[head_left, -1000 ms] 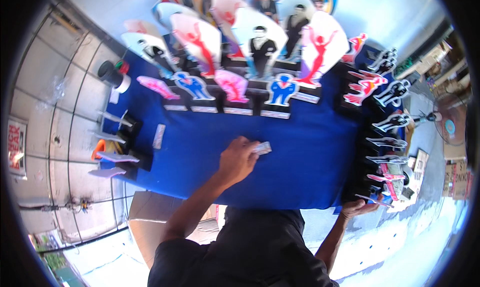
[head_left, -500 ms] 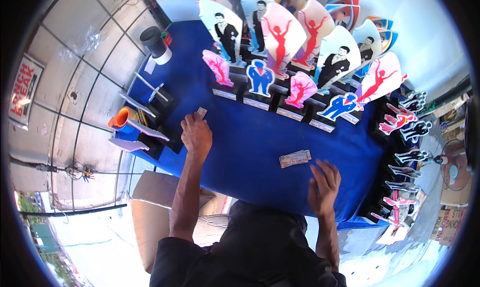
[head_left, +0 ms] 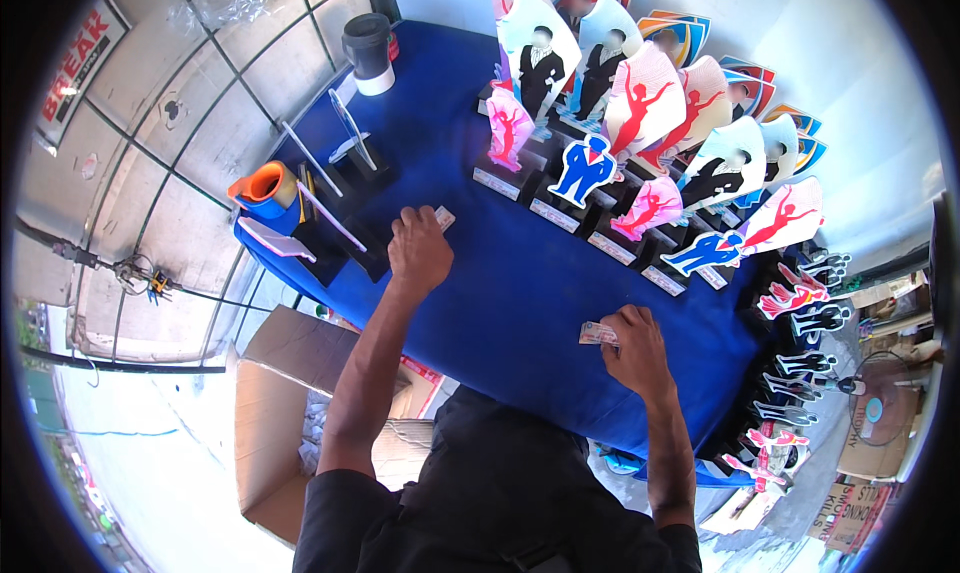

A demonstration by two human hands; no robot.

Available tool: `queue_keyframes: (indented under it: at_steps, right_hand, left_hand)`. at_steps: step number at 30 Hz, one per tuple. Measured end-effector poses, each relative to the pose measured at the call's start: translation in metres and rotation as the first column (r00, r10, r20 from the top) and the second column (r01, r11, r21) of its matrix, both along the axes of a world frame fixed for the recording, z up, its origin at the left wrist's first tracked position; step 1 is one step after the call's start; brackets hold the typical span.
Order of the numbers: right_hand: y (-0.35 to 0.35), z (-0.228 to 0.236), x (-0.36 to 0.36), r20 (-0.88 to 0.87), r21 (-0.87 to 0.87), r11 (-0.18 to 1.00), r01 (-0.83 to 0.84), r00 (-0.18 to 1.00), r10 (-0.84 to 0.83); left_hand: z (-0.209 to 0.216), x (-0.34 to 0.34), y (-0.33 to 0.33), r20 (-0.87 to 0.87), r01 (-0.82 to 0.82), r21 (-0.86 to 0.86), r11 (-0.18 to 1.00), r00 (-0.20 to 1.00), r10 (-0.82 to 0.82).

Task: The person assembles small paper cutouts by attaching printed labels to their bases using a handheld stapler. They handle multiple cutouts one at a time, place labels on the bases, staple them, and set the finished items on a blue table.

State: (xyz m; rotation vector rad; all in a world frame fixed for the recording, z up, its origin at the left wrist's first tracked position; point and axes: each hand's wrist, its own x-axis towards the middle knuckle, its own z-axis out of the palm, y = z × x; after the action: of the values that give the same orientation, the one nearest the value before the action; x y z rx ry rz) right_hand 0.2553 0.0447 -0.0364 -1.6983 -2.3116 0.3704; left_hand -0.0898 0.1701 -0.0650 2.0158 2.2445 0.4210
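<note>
My left hand (head_left: 420, 251) is closed over the left part of the blue tablecloth (head_left: 500, 303), and a small printed label (head_left: 444, 217) sticks out past its fingertips. On the right, my right hand (head_left: 640, 353) pinches a small stack of similar labels (head_left: 596, 334) just above or on the cloth; the exact contact is hidden. Trophies with flat cut-out figures crowd the far side, among them a blue suited figure (head_left: 584, 170) and a red dancer on a white panel (head_left: 644, 103). Their black bases carry label strips along the front.
Left of my left hand are more trophies (head_left: 335, 218) and an orange tape roll (head_left: 266, 183). A black-and-white container (head_left: 369, 53) stands at the far left corner. Small figure trophies (head_left: 795, 388) line the right edge. Below the left edge is an open cardboard box (head_left: 275, 413); a fan (head_left: 885, 398) stands right.
My right hand has moved onto the label stack and closed on it. The left hand still holds its label. The whole view has shifted and tilted somewhat.
</note>
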Motion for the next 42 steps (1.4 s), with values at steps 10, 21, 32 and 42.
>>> queue_keyframes:
  at_steps: [10, 21, 32, 42]
  right_hand:
    - [-0.009, -0.003, -0.006, -0.138, -0.094, 0.995, 0.039, 0.989, -0.052]
    - [-0.049, 0.004, -0.052, -0.01, 0.074, 0.995, -0.067, 0.998, 0.068]
    - [0.019, 0.025, -0.11, -0.465, 0.113, 0.931, -0.347, 0.809, 0.358]
    - [0.107, 0.029, -0.271, -0.464, 0.217, 0.78, -0.588, 0.64, 0.612]
  left_hand:
    - [-0.001, 0.021, -0.082, 0.245, 0.335, 0.18, 0.925, 0.895, -0.372]
    - [0.008, 0.027, -0.119, 0.206, 0.387, 0.307, 0.869, 0.865, -0.458]
    - [0.022, -0.09, -0.105, 0.676, -0.535, 0.551, 0.641, 0.736, 0.033]
    - [0.047, -0.16, -0.074, 0.803, -0.315, 0.248, 0.916, 0.595, -0.013]
